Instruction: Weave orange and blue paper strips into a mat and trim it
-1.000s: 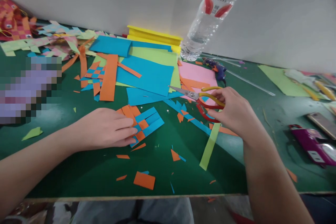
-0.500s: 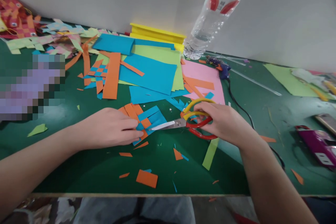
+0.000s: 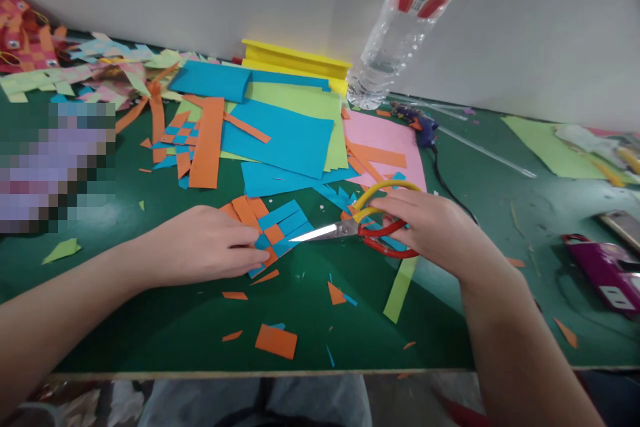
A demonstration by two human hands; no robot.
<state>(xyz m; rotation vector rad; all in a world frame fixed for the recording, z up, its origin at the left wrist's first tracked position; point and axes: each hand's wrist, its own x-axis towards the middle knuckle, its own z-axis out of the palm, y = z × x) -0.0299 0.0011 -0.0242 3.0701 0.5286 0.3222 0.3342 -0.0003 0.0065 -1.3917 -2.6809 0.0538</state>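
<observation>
Under the fingers of my left hand (image 3: 205, 247) lies a woven piece of blue and orange paper strips (image 3: 287, 223), flat on the table. Those fingers are closed together on its left part and hide some of it. My right hand (image 3: 430, 227) grips scissors (image 3: 345, 230) by their yellow and red handles. The blades look closed and point left, their tip over the right side of the woven paper. Whether the tip touches the paper I cannot tell. Orange paper scraps (image 3: 276, 341) lie nearer the front edge.
Blue sheets (image 3: 280, 140), a pink sheet (image 3: 385, 140) and a folded yellow piece (image 3: 295, 60) lie behind my hands. A plastic bottle (image 3: 400, 40) leans against the wall beside a glue gun (image 3: 423, 127). A purple case (image 3: 603, 273) sits at right, a pixelated object (image 3: 50, 167) at left.
The scissors and my right hand have shifted slightly; their tip has drawn back a little to the right relative to the woven paper. My left hand stays on the paper.
</observation>
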